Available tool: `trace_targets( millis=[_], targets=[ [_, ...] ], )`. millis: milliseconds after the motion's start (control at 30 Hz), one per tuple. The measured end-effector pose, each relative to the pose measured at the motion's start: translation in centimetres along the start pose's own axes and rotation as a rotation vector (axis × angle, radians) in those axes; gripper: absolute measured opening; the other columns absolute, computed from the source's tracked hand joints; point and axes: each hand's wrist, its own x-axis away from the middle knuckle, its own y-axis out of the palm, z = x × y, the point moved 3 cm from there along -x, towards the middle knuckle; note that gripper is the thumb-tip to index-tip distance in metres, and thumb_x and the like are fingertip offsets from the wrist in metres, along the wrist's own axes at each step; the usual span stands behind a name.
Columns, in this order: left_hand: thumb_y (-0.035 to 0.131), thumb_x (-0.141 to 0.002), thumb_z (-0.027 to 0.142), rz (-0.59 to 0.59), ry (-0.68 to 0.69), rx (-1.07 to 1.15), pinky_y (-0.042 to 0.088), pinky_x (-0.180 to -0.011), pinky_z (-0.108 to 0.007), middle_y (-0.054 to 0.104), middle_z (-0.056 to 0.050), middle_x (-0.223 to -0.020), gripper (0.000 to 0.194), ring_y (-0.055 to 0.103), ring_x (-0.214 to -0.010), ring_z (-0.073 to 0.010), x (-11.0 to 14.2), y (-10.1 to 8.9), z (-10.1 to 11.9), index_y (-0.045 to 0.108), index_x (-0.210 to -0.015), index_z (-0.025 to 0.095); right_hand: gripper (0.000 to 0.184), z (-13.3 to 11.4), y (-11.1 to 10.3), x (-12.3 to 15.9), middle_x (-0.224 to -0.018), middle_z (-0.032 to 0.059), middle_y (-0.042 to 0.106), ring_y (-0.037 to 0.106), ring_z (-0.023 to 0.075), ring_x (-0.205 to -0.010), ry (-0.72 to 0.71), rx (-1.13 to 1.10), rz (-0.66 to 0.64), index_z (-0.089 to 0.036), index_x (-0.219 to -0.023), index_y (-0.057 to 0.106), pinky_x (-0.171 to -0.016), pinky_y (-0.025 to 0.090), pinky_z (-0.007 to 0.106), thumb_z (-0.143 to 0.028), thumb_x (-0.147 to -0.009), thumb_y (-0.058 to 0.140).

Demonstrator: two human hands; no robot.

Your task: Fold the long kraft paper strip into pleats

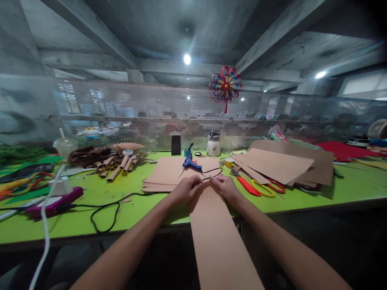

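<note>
Strip of long, flat tan paper [217,237] overhangs the green surface's [356,183] near edge; my left hand [188,188] and right hand [226,187] pinch its far end, fingertips closed. I judge little done, most length unworked.

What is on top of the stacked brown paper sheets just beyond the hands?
A blue glue gun rests on the stacked sheets, with a black cord curling beside it. The paper beneath the gun is covered, and the left hand hides part of the stack's near edge.
</note>
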Motion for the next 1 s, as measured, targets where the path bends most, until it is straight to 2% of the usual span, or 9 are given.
trace_targets(
  millis=[67,167,200,367,567,767,933,1000],
  targets=[
    [0.045,-0.088,0.039,-0.027,-0.032,0.056,0.037,-0.058,-0.023,0.057,-0.002,-0.07,0.03,0.048,-0.063,-0.0123,0.0,0.0,-0.1,0.06,-0.086,0.013,0.039,-0.4,0.1,0.1,-0.056,0.0005,0.052,0.043,0.01,-0.054,-0.003,-0.027,0.004,-0.01,-0.062,0.064,-0.05,0.034,0.023,-0.048,-0.073,0.062],
    [0.045,-0.087,0.045,-0.045,-0.064,0.121,0.039,-0.06,-0.023,0.06,-0.004,-0.075,0.037,0.049,-0.066,-0.0134,-0.1,0.1,-0.2,0.062,-0.091,0.012,0.038,-1.0,0.4,0.3,-0.071,0.0038,0.063,0.054,0.0132,-0.062,0.0,-0.109,-0.05,-0.012,-0.086,0.068,-0.059,0.045,0.025,-0.045,-0.068,0.068],
    [0.045,-0.087,0.047,-0.046,-0.063,0.136,0.039,-0.062,-0.024,0.061,-0.004,-0.077,0.039,0.05,-0.068,-0.0139,-0.1,0.0,-0.2,0.063,-0.092,0.012,0.039,-1.1,0.5,0.4,-0.073,0.0045,0.064,0.056,0.0143,-0.063,-0.002,-0.116,-0.069,-0.012,-0.089,0.068,-0.061,0.047,0.027,-0.045,-0.067,0.07],
    [0.045,-0.087,0.049,-0.08,-0.062,0.172,0.04,-0.064,-0.024,0.06,-0.004,-0.077,0.042,0.05,-0.07,-0.0141,-0.2,0.1,0.0,0.063,-0.091,0.012,0.032,-0.9,0.5,0.5,-0.067,0.0051,0.066,0.058,0.0154,-0.062,-0.057,-0.09,-0.048,-0.012,-0.074,0.068,-0.06,0.048,0.028,-0.043,-0.065,0.071],
    [0.046,-0.087,0.047,-0.11,-0.056,0.157,0.039,-0.064,-0.023,0.057,-0.002,-0.075,0.039,0.049,-0.069,-0.0133,-0.1,0.3,0.0,0.062,-0.087,0.012,0.031,0.1,0.7,0.3,-0.059,0.0028,0.062,0.049,0.0113,-0.053,-0.06,-0.08,-0.041,-0.012,-0.067,0.066,-0.052,0.039,0.024,-0.042,-0.07,0.067],
    [0.047,-0.086,0.049,-0.076,-0.06,0.174,0.038,-0.062,-0.023,0.054,-0.001,-0.071,0.04,0.047,-0.066,-0.0124,-0.2,0.3,-0.2,0.061,-0.083,0.012,0.033,0.1,0.7,0.2,-0.053,-0.0014,0.055,0.041,0.0078,-0.047,0.003,-0.151,-0.043,-0.012,-0.066,0.063,-0.047,0.031,0.021,-0.043,-0.064,0.071],
    [0.047,-0.087,0.048,-0.048,-0.056,0.149,0.038,-0.061,-0.023,0.053,-0.001,-0.07,0.038,0.046,-0.066,-0.0122,-0.1,0.3,-0.4,0.058,-0.081,0.013,0.04,0.0,1.0,0.0,-0.063,0.0012,0.06,0.049,0.0103,-0.055,0.079,-0.196,-0.13,-0.012,-0.076,0.065,-0.054,0.039,0.023,-0.047,-0.06,0.073],
    [0.046,-0.087,0.047,-0.041,-0.056,0.148,0.038,-0.061,-0.023,0.053,-0.001,-0.07,0.036,0.046,-0.065,-0.0121,-0.1,0.3,-0.5,0.058,-0.081,0.013,0.042,-0.1,1.1,0.0,-0.06,0.0004,0.057,0.046,0.0097,-0.054,0.081,-0.175,-0.151,-0.012,-0.074,0.065,-0.052,0.037,0.023,-0.051,-0.061,0.071]
  ],
)
